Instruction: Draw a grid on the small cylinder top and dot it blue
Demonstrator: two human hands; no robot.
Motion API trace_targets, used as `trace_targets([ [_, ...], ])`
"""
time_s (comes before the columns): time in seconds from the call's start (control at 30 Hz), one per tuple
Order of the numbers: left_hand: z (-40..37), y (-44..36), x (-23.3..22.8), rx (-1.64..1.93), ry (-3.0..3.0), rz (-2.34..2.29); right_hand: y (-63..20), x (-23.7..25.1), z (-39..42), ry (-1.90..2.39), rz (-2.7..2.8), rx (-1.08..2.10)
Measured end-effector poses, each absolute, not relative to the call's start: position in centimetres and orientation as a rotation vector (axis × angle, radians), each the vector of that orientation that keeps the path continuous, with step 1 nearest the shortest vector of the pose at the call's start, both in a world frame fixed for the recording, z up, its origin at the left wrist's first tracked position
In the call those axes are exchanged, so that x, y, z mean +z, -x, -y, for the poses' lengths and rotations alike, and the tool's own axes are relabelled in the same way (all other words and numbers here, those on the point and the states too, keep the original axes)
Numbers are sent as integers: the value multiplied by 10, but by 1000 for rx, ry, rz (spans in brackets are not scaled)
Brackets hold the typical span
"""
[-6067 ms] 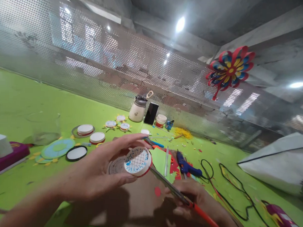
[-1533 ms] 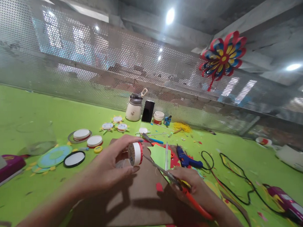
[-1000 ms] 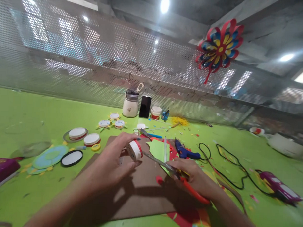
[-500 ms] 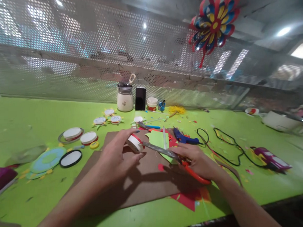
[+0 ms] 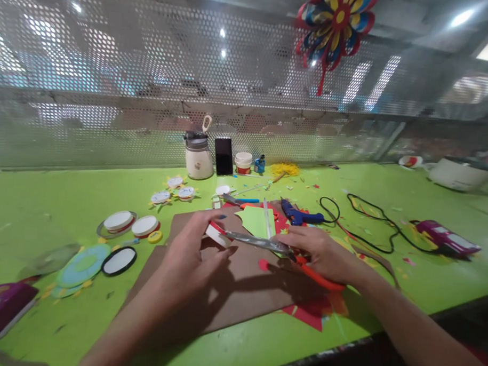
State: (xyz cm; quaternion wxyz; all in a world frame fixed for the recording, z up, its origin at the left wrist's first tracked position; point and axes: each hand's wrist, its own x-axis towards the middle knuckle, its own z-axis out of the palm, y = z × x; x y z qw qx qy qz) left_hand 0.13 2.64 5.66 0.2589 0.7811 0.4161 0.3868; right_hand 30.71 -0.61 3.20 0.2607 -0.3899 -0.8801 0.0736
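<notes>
Lying almost level above the brown board [image 5: 240, 289], the scissors [image 5: 266, 245] have their long axis running from the orange handles in the right hand [image 5: 325, 255] out toward the person's left, with the grey blades pointing at the small round lid [image 5: 216, 234] held in the left hand [image 5: 193, 256]. The blade tips reach the lid's near edge; whether they touch it cannot be told. The blades look nearly shut, a thin dull-grey strip, and the handles show as a curved orange loop under the right hand's fingers, which are wrapped closed around them. The lid is a low white disc with a red rim, tilted so its white face turns toward the scissors; the left hand pinches it between thumb and fingertips, narrow in its hold, just above the far part of the brown board. Both hands hover over that board, the left toward its far left part, the right over its right edge. Beyond the board's far edge lie a light green paper sheet [image 5: 256, 221], red paper scraps and a blue glue gun [image 5: 299, 216] with a black cord [image 5: 366, 224] trailing off to the right. To the left of the board sit two more white lids with red rims [image 5: 132, 223], a black-rimmed disc [image 5: 118, 260] and a pale blue paper ring [image 5: 79, 257], all on the green table [image 5: 67, 198].
</notes>
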Motion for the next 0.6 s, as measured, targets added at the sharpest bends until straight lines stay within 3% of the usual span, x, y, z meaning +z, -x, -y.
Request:
trace_targets([
  [0.6,-26,-1,54,998,-2141,-1138,-306,35,9,1068,2389,197],
])
